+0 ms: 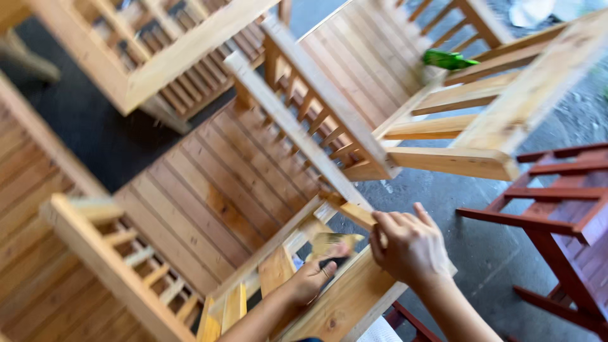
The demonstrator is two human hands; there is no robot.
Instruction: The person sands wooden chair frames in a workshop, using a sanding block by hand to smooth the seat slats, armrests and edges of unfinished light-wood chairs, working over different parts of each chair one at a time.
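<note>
Up close, the unfinished wooden chair (253,183) is all pale slats and squared rails, its grain running lengthwise and knots showing on the front rail. The left hand (313,278) pinches a small, blurred tan sheet (334,243), probably sandpaper, against the corner of the frame. The right hand (411,250) lies curled over that same corner, gripping the rail. Beside them stands a red-painted chair (563,221) on the grey concrete floor (468,247). Farther back, a green object (448,60) rests on another bare-wood chair (456,107).

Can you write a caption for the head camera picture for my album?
Left hand presses a small blurred pad on an unpainted wooden chair; right hand grips its rail.
</note>
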